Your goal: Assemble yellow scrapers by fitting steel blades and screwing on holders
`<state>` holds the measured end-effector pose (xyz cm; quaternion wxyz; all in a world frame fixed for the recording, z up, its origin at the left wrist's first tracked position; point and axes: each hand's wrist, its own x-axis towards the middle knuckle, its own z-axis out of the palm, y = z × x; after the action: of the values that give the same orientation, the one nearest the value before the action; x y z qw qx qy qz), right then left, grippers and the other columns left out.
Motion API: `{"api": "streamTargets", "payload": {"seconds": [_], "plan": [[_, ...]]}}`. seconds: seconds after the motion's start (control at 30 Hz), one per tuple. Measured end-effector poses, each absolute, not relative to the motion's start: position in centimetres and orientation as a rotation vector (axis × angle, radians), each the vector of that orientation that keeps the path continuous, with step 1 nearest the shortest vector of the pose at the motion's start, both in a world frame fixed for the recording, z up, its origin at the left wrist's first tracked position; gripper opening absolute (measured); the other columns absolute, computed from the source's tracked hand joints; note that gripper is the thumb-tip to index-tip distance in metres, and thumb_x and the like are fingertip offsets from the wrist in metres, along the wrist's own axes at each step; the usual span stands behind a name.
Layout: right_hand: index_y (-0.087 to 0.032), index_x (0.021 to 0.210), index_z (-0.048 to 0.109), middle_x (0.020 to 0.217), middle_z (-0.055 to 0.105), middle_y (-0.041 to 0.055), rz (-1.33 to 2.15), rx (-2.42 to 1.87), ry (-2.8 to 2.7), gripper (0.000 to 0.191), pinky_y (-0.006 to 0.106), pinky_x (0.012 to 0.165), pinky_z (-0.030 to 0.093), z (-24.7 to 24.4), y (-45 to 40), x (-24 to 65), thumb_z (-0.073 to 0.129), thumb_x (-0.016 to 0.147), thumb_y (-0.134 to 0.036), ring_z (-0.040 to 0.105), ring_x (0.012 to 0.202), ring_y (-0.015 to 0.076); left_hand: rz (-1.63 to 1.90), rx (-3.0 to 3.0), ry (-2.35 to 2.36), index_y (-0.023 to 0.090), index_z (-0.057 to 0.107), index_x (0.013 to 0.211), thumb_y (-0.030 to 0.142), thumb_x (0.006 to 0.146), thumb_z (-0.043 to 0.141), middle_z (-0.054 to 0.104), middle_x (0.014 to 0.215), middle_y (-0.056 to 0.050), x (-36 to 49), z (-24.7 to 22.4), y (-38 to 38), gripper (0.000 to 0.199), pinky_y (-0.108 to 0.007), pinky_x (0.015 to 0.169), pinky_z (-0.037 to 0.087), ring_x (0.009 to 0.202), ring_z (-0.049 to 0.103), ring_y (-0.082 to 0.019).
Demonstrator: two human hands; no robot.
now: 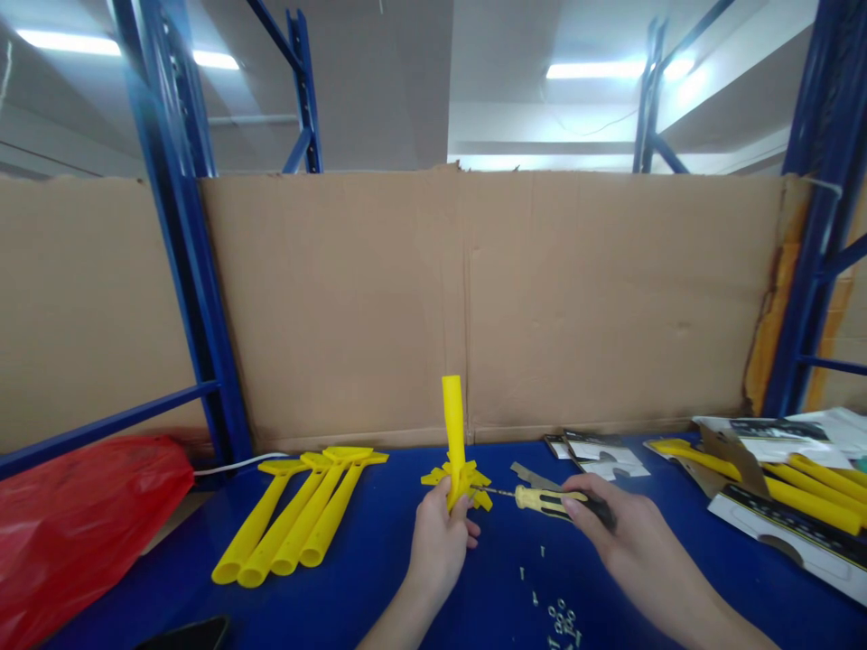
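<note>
My left hand (439, 540) is closed around the lower end of a yellow tube-shaped handle (453, 424), which stands nearly upright. Behind and beside that end are yellow star-like pieces (480, 495). My right hand (627, 524) grips a screwdriver (542, 502) with a cream and black handle. Its shaft points left, and the tip is at the base of the yellow handle, close to my left fingers. Whether the tip sits in a screw is too small to tell. Small screws (535, 598) and nuts (561, 617) lie on the blue table between my forearms.
Several yellow handles (298, 515) lie at the left, beside a red bag (88, 533). A dark object (186, 635) is at the front edge. Flat packets (602, 454) lie behind my right hand; opened boxes (786, 533) with yellow parts are at the right. Cardboard (575, 298) stands behind.
</note>
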<state>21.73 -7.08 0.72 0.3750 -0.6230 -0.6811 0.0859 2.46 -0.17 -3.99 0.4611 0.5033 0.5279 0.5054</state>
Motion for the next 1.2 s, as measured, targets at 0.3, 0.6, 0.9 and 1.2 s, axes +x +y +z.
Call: {"api": "streamTargets", "payload": {"seconds": [0.3, 0.6, 0.9, 1.2], "plan": [[-0.021, 0.084, 0.068, 0.059, 0.067, 0.0013, 0.243, -1.564, -1.748, 0.037, 0.026, 0.048, 0.038, 0.7, -6.9, 21.8, 0.041, 0.087, -0.047, 0.057, 0.051, 0.0181, 1.322, 1.241, 1.264, 0.008, 0.053, 0.099, 0.022, 0.079, 0.058, 0.061, 0.079, -0.005, 2.4, -4.7, 0.2, 0.025, -0.02, 0.038, 0.047, 0.047, 0.055, -0.008], [-0.022, 0.122, 0.058, 0.073, 0.069, 0.0026, 0.183, -1.541, -1.854, 0.044, 0.031, 0.059, 0.05, -1.2, -6.2, 22.0, 0.048, 0.084, -0.043, 0.063, 0.06, 0.0197, 1.37, 1.261, 1.202, 0.009, 0.053, 0.099, 0.022, 0.083, 0.052, 0.061, 0.086, -0.008, 2.5, -4.3, 0.0, 0.021, -0.02, 0.037, 0.05, 0.055, 0.061, -0.011], [-0.023, 0.102, 0.067, 0.092, 0.073, 0.0062, 0.187, -1.466, -1.878, 0.036, 0.033, 0.072, 0.052, 0.1, -6.7, 22.0, 0.04, 0.089, -0.043, 0.068, 0.082, 0.0223, 1.409, 1.243, 1.255, 0.017, 0.042, 0.096, 0.022, 0.084, 0.053, 0.061, 0.088, -0.006, 2.7, -4.6, 0.3, 0.017, -0.02, 0.035, 0.05, 0.057, 0.065, -0.013], [-0.022, 0.097, 0.069, 0.092, 0.075, 0.0066, 0.067, -1.652, -1.763, 0.036, 0.036, 0.072, 0.053, -0.4, -6.0, 22.4, 0.041, 0.085, -0.041, 0.07, 0.085, 0.0263, 1.469, 1.292, 1.259, 0.02, 0.041, 0.086, 0.026, 0.079, 0.06, 0.059, 0.079, -0.001, 2.2, -4.2, 0.4, 0.022, -0.02, 0.032, 0.047, 0.053, 0.065, -0.014]]}}
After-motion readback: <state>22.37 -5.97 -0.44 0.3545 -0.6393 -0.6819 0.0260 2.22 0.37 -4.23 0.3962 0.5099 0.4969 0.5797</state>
